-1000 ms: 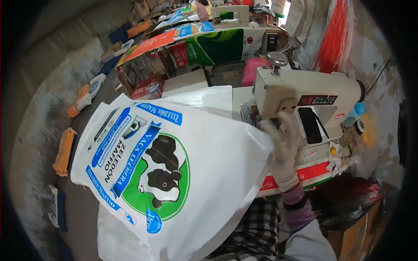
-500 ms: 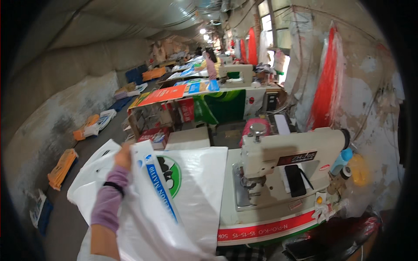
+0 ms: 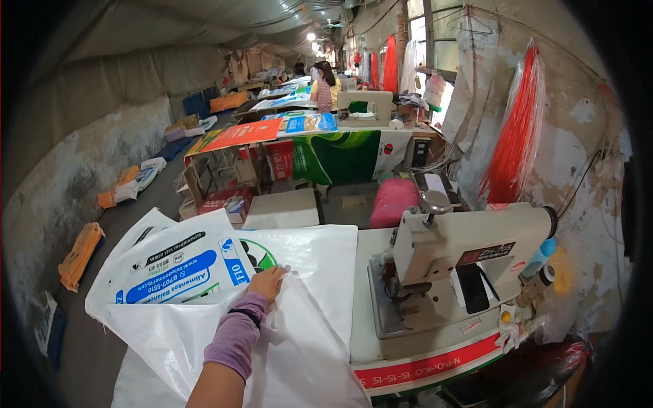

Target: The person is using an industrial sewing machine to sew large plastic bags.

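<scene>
My left hand (image 3: 269,284), in a purple sleeve with a black band at the wrist, is closed on the edge of a white plastic sack (image 3: 306,333) and draws it into creases. Left of the hand, a printed face of the sacking (image 3: 177,268) with blue and black print lies exposed. Behind the fingers, a green round print (image 3: 262,253) is partly covered by the hand and a fold. The sacks spread over the table left of a cream sewing machine (image 3: 469,251). My right hand is out of the picture.
A black phone (image 3: 471,289) and a pen rest on the machine's bed. Beyond stand a pink bundle (image 3: 394,202), a cardboard box (image 3: 282,209) and another sewing machine (image 3: 366,107). Red strands (image 3: 513,129) hang on the right wall. Folded sack bundles (image 3: 81,255) line the left side. A person (image 3: 326,88) stands farther back.
My left hand has moved right and lower, from the upper part of the sack to near the green print. The lifted white flap has come down, and a blue-printed face now shows.
</scene>
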Demonstrator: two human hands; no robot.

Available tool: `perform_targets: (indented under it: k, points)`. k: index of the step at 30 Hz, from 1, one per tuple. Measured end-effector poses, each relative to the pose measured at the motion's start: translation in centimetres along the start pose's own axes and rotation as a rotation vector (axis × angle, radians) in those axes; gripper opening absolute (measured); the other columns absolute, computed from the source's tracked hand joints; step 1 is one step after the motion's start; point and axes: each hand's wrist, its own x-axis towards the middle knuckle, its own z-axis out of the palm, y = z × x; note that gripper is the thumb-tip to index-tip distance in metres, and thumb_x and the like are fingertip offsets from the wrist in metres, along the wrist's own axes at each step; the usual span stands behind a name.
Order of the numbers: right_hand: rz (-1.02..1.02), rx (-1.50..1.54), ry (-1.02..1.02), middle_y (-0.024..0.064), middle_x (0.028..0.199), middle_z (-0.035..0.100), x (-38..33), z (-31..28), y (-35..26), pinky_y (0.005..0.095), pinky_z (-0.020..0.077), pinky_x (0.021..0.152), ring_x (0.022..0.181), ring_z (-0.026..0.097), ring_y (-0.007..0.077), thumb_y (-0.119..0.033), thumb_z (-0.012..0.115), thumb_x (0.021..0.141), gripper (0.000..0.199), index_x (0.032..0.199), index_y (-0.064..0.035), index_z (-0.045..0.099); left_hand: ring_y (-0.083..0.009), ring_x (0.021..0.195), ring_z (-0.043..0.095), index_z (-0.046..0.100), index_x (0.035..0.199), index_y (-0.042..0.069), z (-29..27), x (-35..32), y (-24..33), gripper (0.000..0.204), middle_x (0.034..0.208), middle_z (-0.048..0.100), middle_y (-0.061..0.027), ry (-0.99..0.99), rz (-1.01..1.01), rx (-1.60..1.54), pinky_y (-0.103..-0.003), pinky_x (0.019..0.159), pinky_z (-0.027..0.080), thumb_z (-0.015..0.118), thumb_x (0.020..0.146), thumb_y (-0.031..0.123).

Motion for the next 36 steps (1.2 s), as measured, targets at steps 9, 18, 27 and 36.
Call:
perform_targets:
  k: [9, 18, 27, 36]
  points:
    - [-0.363, -0.478, 0.075, 0.0147, 0.097, 0.062, -2.8, 0.3, 5.1, 0.0349, 0.0486, 0.077, 0.087, 0.060, 0.0296, -0.009, 0.052, 0.087, 0.022, 0.106, -0.0005, 0.059, -0.0325, 0.087, 0.061, 0.056, 0.108, 0.013, 0.0, 0.0, -0.2, 0.023, 0.099, 0.060, -0.0110, -0.042, -0.081, 0.004, -0.043, 0.076, 0.050, 0.052, 0.085, 0.014]
    - [-0.288, -0.428, -0.059, 0.0119, 0.080, 0.060, -2.0, 0.1, 6.5, 0.0342, 0.0456, 0.057, 0.066, 0.056, 0.0227, -0.010, 0.050, 0.086, 0.018, 0.096, -0.0018, 0.062, -0.0313, 0.086, 0.061, 0.055, 0.108, 0.013, 0.8, 0.2, -0.6, 0.023, 0.098, 0.059, -0.0104, -0.030, -0.042, -0.010, -0.042, 0.073, 0.050, 0.052, 0.086, 0.019]
    - [-0.298, -0.451, -0.058, 0.0168, 0.082, 0.061, -2.0, 0.1, 5.1, 0.0366, 0.0471, 0.069, 0.076, 0.058, 0.0292, -0.007, 0.047, 0.085, 0.018, 0.092, 0.0003, 0.063, -0.0312, 0.086, 0.062, 0.054, 0.110, 0.014, 0.4, -0.5, -0.8, 0.024, 0.097, 0.060, -0.0103, -0.030, -0.066, -0.008, -0.042, 0.073, 0.050, 0.052, 0.086, 0.018]
    - [-0.180, -0.422, -0.076, 0.0164, 0.088, 0.061, -1.7, 0.0, 5.4, 0.0398, 0.0472, 0.072, 0.081, 0.058, 0.0333, -0.009, 0.051, 0.087, 0.017, 0.097, -0.0008, 0.062, -0.0308, 0.087, 0.062, 0.054, 0.111, 0.015, 0.5, 0.4, -0.2, 0.027, 0.100, 0.061, -0.0103, -0.071, -0.098, 0.029, -0.042, 0.074, 0.050, 0.053, 0.084, 0.016]
